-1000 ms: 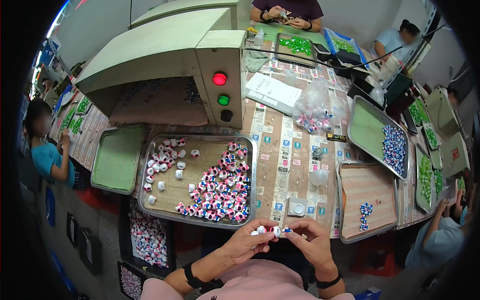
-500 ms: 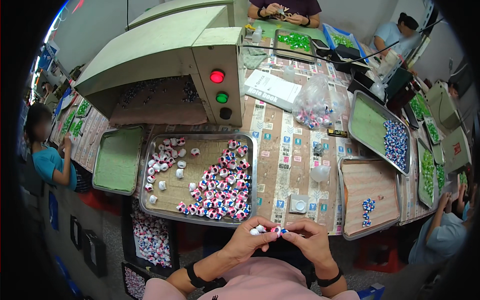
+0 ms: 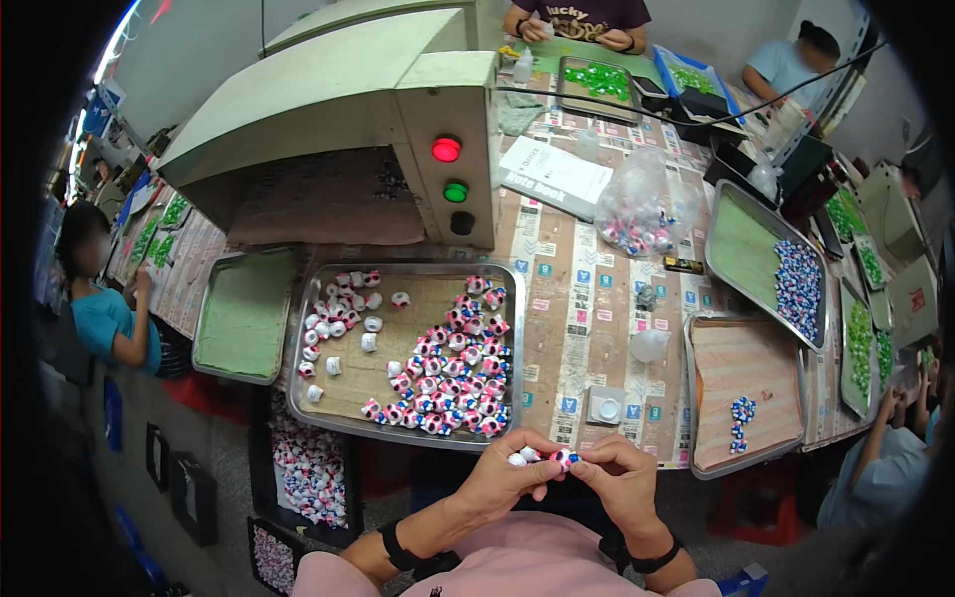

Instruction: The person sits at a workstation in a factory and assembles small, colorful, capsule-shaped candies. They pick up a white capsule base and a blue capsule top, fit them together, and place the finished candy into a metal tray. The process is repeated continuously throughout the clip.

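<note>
So yeah, left hand (image 3: 505, 468) cups some white pieces (image 3: 520, 457), right hand (image 3: 619, 474) pinches a tiny figure (image 3: 566, 458) between the two, and past them sit a green-lined tray (image 3: 242, 338), a metal tray (image 3: 402, 330) of figures and a pink-lined tray (image 3: 741, 373) holding blue bits (image 3: 742, 418), table (image 3: 552, 318) patterned, wall (image 3: 718, 38) grey.

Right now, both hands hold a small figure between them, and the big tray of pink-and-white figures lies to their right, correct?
Not quite: the head view shows the big tray to the left of both the left hand and the right hand. They do hold a small figure between them.
</note>
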A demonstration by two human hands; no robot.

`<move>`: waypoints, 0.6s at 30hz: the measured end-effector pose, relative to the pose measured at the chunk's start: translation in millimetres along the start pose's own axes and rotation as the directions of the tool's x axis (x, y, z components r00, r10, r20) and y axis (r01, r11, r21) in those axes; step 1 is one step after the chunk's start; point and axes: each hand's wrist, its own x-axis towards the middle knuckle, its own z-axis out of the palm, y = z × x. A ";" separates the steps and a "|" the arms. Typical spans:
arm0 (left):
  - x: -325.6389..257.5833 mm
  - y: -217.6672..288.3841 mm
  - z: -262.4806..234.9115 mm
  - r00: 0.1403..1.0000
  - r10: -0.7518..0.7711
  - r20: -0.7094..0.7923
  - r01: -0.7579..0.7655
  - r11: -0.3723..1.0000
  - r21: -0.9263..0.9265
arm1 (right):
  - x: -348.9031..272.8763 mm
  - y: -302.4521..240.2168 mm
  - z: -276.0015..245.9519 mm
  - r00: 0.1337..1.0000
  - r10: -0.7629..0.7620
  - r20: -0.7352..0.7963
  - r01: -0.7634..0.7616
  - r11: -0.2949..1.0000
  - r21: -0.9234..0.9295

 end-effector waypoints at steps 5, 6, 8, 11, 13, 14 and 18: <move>-5.8 7.0 -11.2 0.999 -0.048 0.014 0.046 0.996 0.080 | -2.4 0.3 3.3 0.995 0.066 0.073 -0.069 0.996 0.048; -8.9 8.7 -13.6 0.999 -0.047 0.000 0.046 0.993 0.113 | -3.0 1.1 4.9 0.989 0.108 0.101 -0.116 0.990 0.080; -13.8 16.4 -16.3 0.999 -0.029 -0.026 0.033 0.980 0.196 | -1.9 0.0 7.3 0.981 0.136 0.138 -0.151 0.983 0.104; -23.1 35.7 -18.4 0.994 0.079 -0.080 -0.046 0.934 0.354 | -1.0 -3.4 9.5 0.984 0.081 0.156 -0.089 0.995 0.048; -24.8 46.1 -24.4 0.970 0.211 -0.121 -0.130 0.871 0.474 | -1.5 -2.1 6.5 0.990 0.017 0.140 -0.011 0.999 -0.041; -24.6 51.5 -26.0 0.947 0.268 -0.176 -0.125 0.815 0.566 | -1.7 -1.9 4.6 0.991 0.036 0.125 -0.029 0.998 -0.060; -28.6 62.2 -42.1 0.846 0.534 0.003 -0.218 0.340 0.915 | -2.1 3.1 -0.7 0.994 0.059 0.096 -0.055 0.998 -0.042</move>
